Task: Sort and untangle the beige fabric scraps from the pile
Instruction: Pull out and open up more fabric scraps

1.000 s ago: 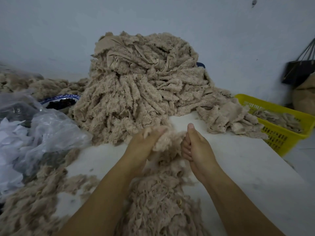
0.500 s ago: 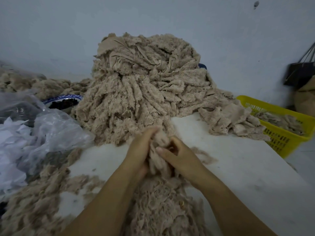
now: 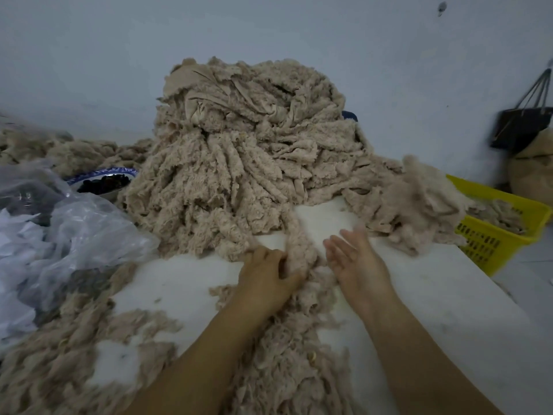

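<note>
1. Left hand [image 3: 266, 277] low on the table [image 3: 434, 295], fingers curled round a beige strip [image 3: 299, 250] that trails from the foot of the pile [image 3: 245, 163].
2. Right hand [image 3: 356, 259] just beside it, fingers straight and spread, holding nothing; the tips are blurred.
3. The pile is heaped at the table's far side, against the wall [image 3: 269, 31]; loose scraps [image 3: 287, 369] lie under both forearms.
4. The table is white. Yellow basket [image 3: 502, 223] at right, with scraps inside. Plastic bag [image 3: 74, 229] and blue-rimmed bowl [image 3: 101, 175] at left.
5. The wall is pale; a dark bag [image 3: 520, 127] hangs far right.

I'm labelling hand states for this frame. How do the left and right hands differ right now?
The left hand grips a beige fabric strip, fingers curled; the right hand holds nothing, fingers straight. The left hand shows its back; the right hand shows its palm, blurred. Both are over the white table, before the pile.
</note>
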{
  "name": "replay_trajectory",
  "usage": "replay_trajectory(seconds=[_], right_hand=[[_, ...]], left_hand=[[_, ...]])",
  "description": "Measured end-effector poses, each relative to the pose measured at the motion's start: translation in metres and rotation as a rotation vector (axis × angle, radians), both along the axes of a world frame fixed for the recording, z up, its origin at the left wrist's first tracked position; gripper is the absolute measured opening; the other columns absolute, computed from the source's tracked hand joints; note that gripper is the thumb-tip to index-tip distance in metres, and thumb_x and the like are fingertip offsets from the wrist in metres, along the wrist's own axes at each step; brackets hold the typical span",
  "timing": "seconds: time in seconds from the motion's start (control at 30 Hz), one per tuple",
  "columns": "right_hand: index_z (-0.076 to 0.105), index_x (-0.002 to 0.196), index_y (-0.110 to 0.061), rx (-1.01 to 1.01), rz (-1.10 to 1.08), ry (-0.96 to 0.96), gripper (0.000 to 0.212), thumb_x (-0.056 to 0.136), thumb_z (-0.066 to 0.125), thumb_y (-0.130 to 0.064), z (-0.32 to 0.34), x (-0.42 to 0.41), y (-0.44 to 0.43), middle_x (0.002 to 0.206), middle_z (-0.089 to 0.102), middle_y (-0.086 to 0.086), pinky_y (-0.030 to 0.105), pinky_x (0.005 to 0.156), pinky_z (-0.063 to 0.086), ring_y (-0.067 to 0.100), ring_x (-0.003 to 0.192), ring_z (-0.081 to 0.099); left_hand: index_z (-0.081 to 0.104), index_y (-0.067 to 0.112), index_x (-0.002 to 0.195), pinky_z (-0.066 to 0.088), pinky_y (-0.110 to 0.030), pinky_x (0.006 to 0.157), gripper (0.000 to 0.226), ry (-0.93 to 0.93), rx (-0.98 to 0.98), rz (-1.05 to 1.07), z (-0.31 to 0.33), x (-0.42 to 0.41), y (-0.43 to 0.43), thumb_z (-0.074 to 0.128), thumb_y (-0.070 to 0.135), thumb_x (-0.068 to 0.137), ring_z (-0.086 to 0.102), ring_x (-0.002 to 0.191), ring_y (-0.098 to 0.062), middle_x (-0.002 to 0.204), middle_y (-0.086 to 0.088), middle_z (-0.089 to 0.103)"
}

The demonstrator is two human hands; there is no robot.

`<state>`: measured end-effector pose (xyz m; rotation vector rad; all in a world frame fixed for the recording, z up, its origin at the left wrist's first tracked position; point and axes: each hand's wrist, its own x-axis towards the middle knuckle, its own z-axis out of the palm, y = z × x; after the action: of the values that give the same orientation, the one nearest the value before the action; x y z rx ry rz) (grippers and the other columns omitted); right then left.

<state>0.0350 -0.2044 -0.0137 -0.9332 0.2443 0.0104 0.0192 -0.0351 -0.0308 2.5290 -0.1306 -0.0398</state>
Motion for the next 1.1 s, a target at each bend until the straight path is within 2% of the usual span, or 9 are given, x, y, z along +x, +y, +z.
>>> replay_trajectory(seconds=[0.17,0.23,0.33,0.47,0.63,0.73,0.9,1.0,1.1], right_hand=[[0.067,0.1,-0.02,-0.763,0.051,-0.09,0.024,0.099,0.052,-0.039,-0.013,0.002,0.018,0.1,0.072,0.004,0.039,0.078,0.059,0.017,0.082,0.071],[0.071,0.104,-0.021,-0.717,0.165,-0.109,0.038,0.098,0.05,-0.051,-0.011,0.0,0.018,0.099,0.075,0.003,0.039,0.081,0.058,0.021,0.091,0.072],[0.076,0.092,-0.02,-0.473,0.398,-0.076,0.034,0.097,0.056,-0.047,-0.004,-0.007,0.016,0.087,0.076,0.005,0.026,0.055,0.055,0.017,0.074,0.073],[0.065,0.068,-0.019,-0.448,0.254,-0.031,0.031,0.096,0.06,-0.034,-0.001,-0.008,0.015,0.073,0.062,0.002,0.028,0.059,0.048,0.012,0.062,0.06],[0.065,0.076,-0.033,-0.927,0.234,-0.44,0.034,0.101,0.046,-0.047,0.008,-0.024,0.028,0.07,0.066,-0.016,0.012,0.06,0.044,-0.003,0.063,0.06],[0.041,0.066,-0.023,-1.054,0.527,-0.507,0.048,0.092,0.043,-0.063,0.0,-0.032,0.04,0.057,0.042,-0.01,0.023,0.051,0.031,0.007,0.051,0.038],[0.029,0.055,-0.031,-1.013,0.441,-0.477,0.047,0.091,0.055,-0.048,-0.001,-0.022,0.021,0.05,0.025,-0.015,0.018,0.042,0.018,0.003,0.044,0.022],[0.042,0.053,-0.031,-0.997,0.377,-0.414,0.042,0.09,0.051,-0.048,-0.001,-0.019,0.015,0.049,0.042,-0.016,0.02,0.052,0.03,0.002,0.045,0.036],[0.072,0.08,-0.048,-0.825,0.282,-0.319,0.035,0.099,0.043,-0.055,0.002,-0.017,0.013,0.085,0.068,-0.033,0.014,0.077,0.045,-0.015,0.081,0.061]], left_hand=[[0.05,0.016,0.082,0.029,-0.021,0.063,0.021,-0.249,-0.272,-0.043,0.011,-0.007,-0.002,0.05,0.022,0.102,0.045,0.079,-0.008,0.084,0.004,0.043],[0.046,0.029,0.077,0.033,-0.013,0.064,0.027,-0.276,-0.391,-0.176,0.019,-0.014,-0.005,0.05,0.02,0.103,0.045,0.072,0.003,0.082,0.009,0.044],[0.051,0.019,0.079,0.036,-0.014,0.065,0.025,-0.185,-0.34,-0.399,0.025,-0.022,-0.012,0.048,0.025,0.104,0.045,0.073,0.0,0.084,0.006,0.047],[0.052,0.005,0.084,0.037,-0.022,0.064,0.034,0.01,-0.272,-0.513,0.018,-0.024,-0.012,0.05,0.034,0.103,0.042,0.07,-0.008,0.082,-0.005,0.049],[0.07,0.014,0.087,0.054,-0.03,0.077,0.04,0.16,-0.951,0.049,0.023,-0.014,-0.008,0.052,0.048,0.099,0.067,0.078,-0.016,0.083,-0.004,0.072],[0.073,0.011,0.086,0.056,-0.026,0.062,0.032,0.342,-1.455,0.131,0.029,-0.006,0.004,0.062,0.041,0.088,0.067,0.068,-0.015,0.08,-0.006,0.068],[0.07,0.012,0.097,0.048,-0.024,0.07,0.021,0.264,-2.026,0.145,0.031,0.004,0.029,0.058,0.026,0.087,0.059,0.072,-0.012,0.079,0.0,0.063],[0.068,0.014,0.093,0.053,-0.025,0.061,0.017,0.237,-1.913,0.067,0.03,0.002,0.026,0.06,0.028,0.087,0.06,0.064,-0.012,0.07,0.0,0.063],[0.071,0.018,0.09,0.058,-0.042,0.082,0.024,0.088,-1.24,0.007,0.023,-0.005,0.014,0.059,0.038,0.096,0.07,0.084,-0.025,0.087,-0.009,0.072]])
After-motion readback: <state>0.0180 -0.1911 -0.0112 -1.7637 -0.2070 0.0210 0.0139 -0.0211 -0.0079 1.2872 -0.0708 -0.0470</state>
